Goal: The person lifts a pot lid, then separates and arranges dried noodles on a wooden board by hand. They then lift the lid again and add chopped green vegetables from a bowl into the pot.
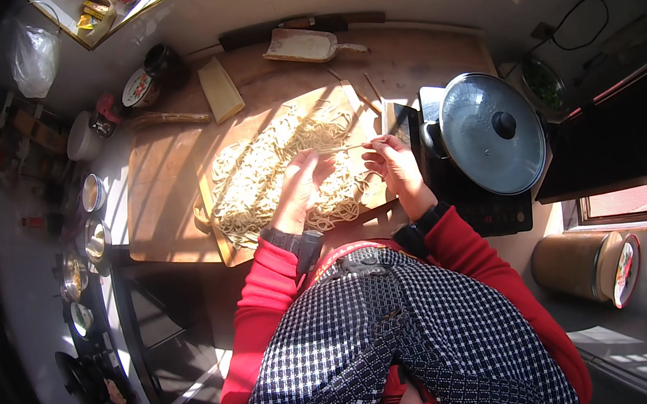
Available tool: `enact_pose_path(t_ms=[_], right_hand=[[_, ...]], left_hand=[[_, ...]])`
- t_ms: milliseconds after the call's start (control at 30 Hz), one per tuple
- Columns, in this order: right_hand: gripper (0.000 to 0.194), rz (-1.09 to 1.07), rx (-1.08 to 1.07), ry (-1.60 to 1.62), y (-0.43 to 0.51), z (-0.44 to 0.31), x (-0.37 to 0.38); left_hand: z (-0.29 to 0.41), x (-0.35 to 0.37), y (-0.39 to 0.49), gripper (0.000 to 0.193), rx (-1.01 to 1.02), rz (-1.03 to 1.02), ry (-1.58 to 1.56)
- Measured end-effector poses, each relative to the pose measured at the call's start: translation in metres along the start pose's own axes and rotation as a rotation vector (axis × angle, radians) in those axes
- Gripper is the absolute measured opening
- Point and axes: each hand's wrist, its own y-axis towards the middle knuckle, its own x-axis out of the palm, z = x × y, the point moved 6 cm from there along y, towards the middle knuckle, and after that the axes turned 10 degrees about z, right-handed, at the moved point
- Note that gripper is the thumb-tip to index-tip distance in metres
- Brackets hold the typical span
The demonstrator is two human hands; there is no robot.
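Observation:
A large heap of noodles (258,180) lies spread over a light wooden board (226,240), which rests on a bigger brown board. Above the heap's right part, my left hand (300,183) pinches one end of a thin noodle strand (344,148) between thumb and finger. The other end is pinched in my right hand (396,164), near the board's right edge. The strand is stretched level between both hands. To the right, a wide pot with a glass lid (490,132) sits on a black induction cooker (484,219).
Behind the noodles are a wooden scoop (301,46), a pale folded sheet (221,89) and a rough wooden stick (169,119). Several bowls, one being a small bowl (92,192), line the left side. A lidded wooden barrel (574,266) stands at the lower right.

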Motion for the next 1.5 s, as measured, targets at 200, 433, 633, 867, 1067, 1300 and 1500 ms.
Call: enact_pose_path(t_ms=[200, 433, 633, 867, 1067, 1300, 1500], right_hand=[[0.01, 0.102, -0.024, 0.146, 0.003, -0.013, -0.018], [0.012, 0.158, -0.143, 0.126, 0.009, -0.033, -0.022], [0.047, -0.172, -0.162, -0.255, 0.022, -0.013, 0.019], [0.038, -0.148, 0.032, -0.522, 0.011, 0.036, 0.005], [0.025, -0.24, 0.179, -0.635, 0.002, 0.064, 0.005], [0.024, -0.228, 0.209, -0.689, 0.014, 0.083, 0.0], [0.022, -0.276, 0.287, -0.571, 0.006, 0.073, 0.006]], left_hand=[[0.029, -0.056, -0.002, 0.02, 0.062, 0.129, -0.143], [0.069, -0.081, 0.003, 0.014, 0.188, 0.304, -0.056], [0.032, -0.006, 0.028, 0.028, 0.224, 0.004, 0.43], [-0.003, -0.02, 0.039, 0.018, 0.392, 0.029, 1.743], [-0.004, -0.026, 0.037, 0.015, 0.481, 0.153, 1.684], [-0.006, -0.004, 0.033, 0.02, 0.666, -0.023, 1.707], [-0.004, -0.005, 0.023, 0.018, 0.334, -0.026, 1.535]])
